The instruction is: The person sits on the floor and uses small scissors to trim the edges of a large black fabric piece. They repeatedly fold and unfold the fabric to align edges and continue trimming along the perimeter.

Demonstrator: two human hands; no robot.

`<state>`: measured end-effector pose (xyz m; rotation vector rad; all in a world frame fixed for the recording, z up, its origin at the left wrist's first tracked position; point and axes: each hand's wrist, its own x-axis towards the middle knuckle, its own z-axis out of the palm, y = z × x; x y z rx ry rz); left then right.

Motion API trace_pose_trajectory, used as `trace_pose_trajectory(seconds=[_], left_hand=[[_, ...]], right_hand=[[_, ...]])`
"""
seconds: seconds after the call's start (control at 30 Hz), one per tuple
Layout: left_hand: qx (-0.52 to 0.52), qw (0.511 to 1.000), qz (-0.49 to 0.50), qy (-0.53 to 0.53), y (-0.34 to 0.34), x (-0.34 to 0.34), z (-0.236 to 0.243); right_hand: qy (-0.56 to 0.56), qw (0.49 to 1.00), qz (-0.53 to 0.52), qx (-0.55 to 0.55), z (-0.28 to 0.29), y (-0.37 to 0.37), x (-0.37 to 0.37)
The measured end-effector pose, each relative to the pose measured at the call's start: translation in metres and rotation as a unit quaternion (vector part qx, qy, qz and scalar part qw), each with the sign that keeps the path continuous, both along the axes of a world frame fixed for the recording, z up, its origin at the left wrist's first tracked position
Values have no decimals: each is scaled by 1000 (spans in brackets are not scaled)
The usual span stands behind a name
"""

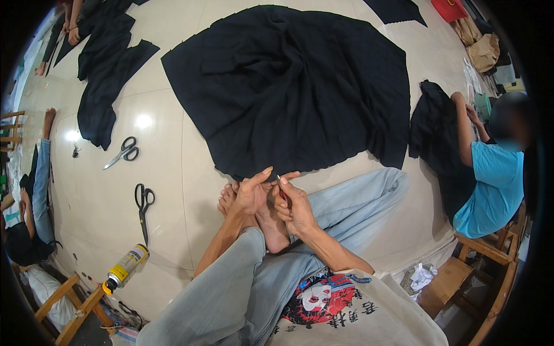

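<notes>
**Two hands at work on the black cloth's near edge**

And here's the left hand (249, 193), thumb and fingers pinched on the near edge of the black cloth (300, 98)! The right hand (295, 209) is right beside it, fist wrapped round a small red-handled tool (287, 199), metal tip up at that edge. The cloth itself? Dark, wide, fanned out over the floor (167, 213) just beyond both hands, creased and bunched in the middle, rim curving unevenly.

Off to the left hand's left, two pairs of scissors, one silver-bladed (122, 153), one black (144, 210). Nearer the body, a yellow-and-black can (126, 266) lies tipped over, contents hidden. Far right and beyond the right hand, a red container (449, 9), its inside too unclear to call; near it, a brown paper bag (483, 53).

Lettering? The can's label carries print too small to make out, and the wearer's pale shirt (381, 311), below the right hand, shows dark characters beside a white mask picture!
</notes>
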<state>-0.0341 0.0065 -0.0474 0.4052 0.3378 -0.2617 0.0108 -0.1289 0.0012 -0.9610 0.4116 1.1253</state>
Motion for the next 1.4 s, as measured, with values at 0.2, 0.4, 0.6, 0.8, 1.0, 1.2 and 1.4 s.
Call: trace_pose_trajectory(seconds=[0.2, 0.4, 0.6, 0.8, 1.0, 1.2, 1.4], left_hand=[[-82, 993, 41, -79, 3, -5, -20], [5, 991, 113, -66, -7, -2, -20], [44, 986, 155, -31, -10, 7, 3], [55, 991, 121, 30, -37, 21, -7], [150, 971, 172, 78, -38, 17, -6], [5, 996, 69, -63, -19, 11, 3], [15, 995, 89, -51, -27, 19, 32]], right_hand=[[-33, 998, 54, -18, -2, -12, -6], [-37, 992, -100, -70, -7, -45, 6], [-75, 984, -155, -46, -25, -31, 63], [-164, 966, -162, -119, -4, -28, 59], [-256, 928, -163, -215, -15, -36, 61], [-226, 935, -172, -215, -16, -30, 60], [-263, 929, -167, -199, 4, -35, 58]])
